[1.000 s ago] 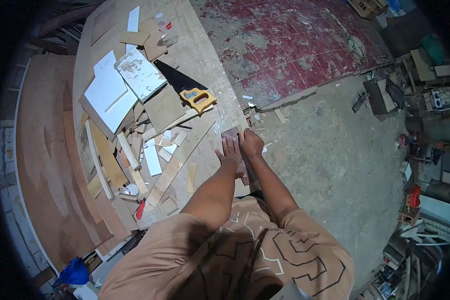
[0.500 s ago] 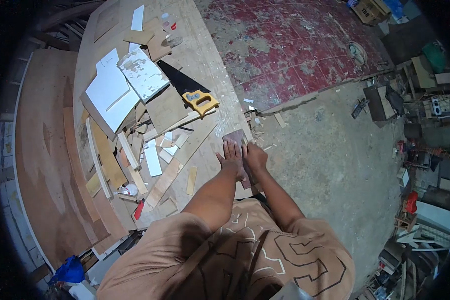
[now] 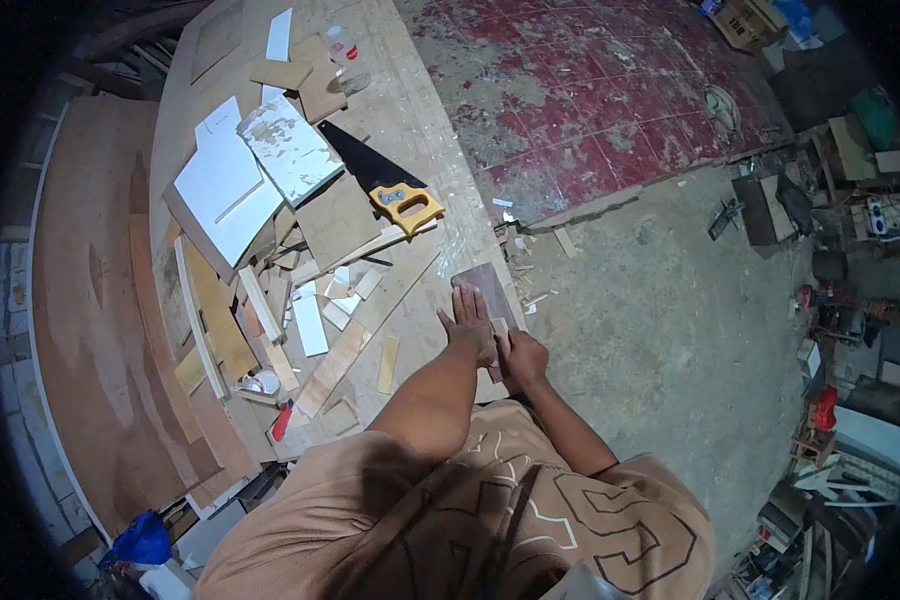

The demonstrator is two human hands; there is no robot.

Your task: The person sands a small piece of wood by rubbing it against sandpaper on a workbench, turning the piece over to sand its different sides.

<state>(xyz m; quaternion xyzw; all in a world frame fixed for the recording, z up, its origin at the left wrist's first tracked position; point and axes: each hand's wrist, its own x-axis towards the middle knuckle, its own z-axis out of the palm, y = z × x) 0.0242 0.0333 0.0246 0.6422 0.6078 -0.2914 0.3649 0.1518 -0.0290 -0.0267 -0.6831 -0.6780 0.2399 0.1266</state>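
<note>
A dark reddish-brown board (image 3: 480,280) lies flat at the right edge of the workbench, close to my body. My left hand (image 3: 470,325) presses flat on it, fingers stretched out and slightly spread. Beside it, at the board's right edge, my right hand (image 3: 523,355) is closed around a small light-coloured wooden block (image 3: 500,327). Most of that block is hidden under the fingers, and its underside does not show.
A handsaw with a yellow handle (image 3: 407,207) lies farther up the workbench (image 3: 410,110). White panels (image 3: 225,185), wood offcuts (image 3: 310,322) and a red-handled tool (image 3: 282,420) are scattered to the left. A clear bottle (image 3: 343,45) stands at the far end. Concrete floor (image 3: 650,300) runs along the right.
My right hand has drawn back toward my body along the board's edge with the block. My left hand stays flat on the board. The whole view has shifted slightly.
</note>
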